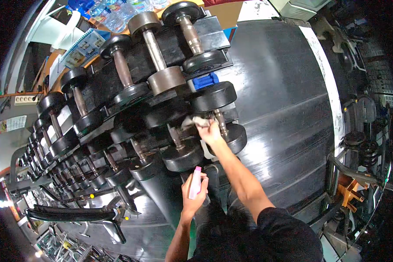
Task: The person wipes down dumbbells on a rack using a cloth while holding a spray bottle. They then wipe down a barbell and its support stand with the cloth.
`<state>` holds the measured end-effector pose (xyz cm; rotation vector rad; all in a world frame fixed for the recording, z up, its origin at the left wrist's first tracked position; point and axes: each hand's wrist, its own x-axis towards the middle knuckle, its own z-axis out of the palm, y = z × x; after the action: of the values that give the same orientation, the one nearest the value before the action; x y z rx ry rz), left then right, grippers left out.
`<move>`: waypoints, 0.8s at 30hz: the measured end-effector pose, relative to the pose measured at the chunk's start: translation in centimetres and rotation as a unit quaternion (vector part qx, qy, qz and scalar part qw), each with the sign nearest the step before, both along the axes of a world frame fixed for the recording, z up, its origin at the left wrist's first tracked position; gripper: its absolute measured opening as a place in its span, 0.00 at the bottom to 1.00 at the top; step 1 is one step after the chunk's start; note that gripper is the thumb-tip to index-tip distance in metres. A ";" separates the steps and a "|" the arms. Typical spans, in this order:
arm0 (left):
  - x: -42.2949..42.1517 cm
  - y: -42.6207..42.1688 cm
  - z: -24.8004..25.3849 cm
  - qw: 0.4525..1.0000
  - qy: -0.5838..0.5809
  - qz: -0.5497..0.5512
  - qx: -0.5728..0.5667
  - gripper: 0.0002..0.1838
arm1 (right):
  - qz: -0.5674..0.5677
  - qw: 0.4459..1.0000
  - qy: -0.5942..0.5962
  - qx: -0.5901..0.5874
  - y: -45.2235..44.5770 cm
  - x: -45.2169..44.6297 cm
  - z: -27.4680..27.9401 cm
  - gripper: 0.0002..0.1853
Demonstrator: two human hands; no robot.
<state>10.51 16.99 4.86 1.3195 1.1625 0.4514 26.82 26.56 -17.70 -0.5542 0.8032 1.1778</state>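
Note:
My left hand (pixel 191 197) is wrapped around a small pink-and-white bottle (pixel 197 182), its pink top pointing up toward the rack. Reaching into the lower tier, my right hand (pixel 211 132) grips a crumpled whitish cloth (pixel 201 122). The cloth is beside the handle of the end dumbbell (pixel 214 97), whose round black heads lie above and below my fingers; whether it touches the metal I cannot tell. Left of my right hand lies another black dumbbell (pixel 183 156) on the same tier.
Dumbbells fill both tiers, including a steel-coloured one (pixel 166 80). A small blue dumbbell (pixel 205 81) lies at the rack's end. Water bottles (pixel 113 17) stand behind. A padded bench (pixel 70 213) is at lower left, and black flooring (pixel 284 83) extends to the right.

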 end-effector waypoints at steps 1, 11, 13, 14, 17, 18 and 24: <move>-0.1 0.2 0.1 1.000 0.002 -0.001 0.001 0.06 | -0.031 0.999 0.011 -0.008 1.3 0.7 0.3 0.15; -0.5 0.8 0.6 1.000 -0.015 0.018 -0.002 0.04 | 0.075 0.996 0.031 0.044 -1.3 5.1 5.2 0.16; -0.6 0.7 0.6 1.000 -0.010 0.001 -0.011 0.05 | 0.083 0.996 -0.020 0.014 -3.7 8.0 7.5 0.16; -0.6 0.7 0.4 1.000 -0.013 0.006 -0.009 0.05 | 0.058 0.998 0.006 -0.008 -4.6 9.7 8.4 0.16; -0.1 0.6 -0.4 0.997 -0.018 -0.008 -0.071 0.09 | -0.033 0.992 -0.123 0.022 -7.9 12.9 7.6 0.18; 0.4 0.7 -0.8 0.997 -0.021 -0.003 -0.069 0.09 | -0.040 0.978 -0.203 0.012 -8.8 13.4 8.7 0.18; 3.5 1.3 -3.0 0.999 -0.011 -0.005 -0.032 0.09 | 0.026 0.957 -0.269 0.108 -13.4 15.9 15.4 0.24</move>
<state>14.00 18.30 1.86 1.2616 1.1425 0.4190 42.70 13.17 -2.32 -0.6751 0.1918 1.0736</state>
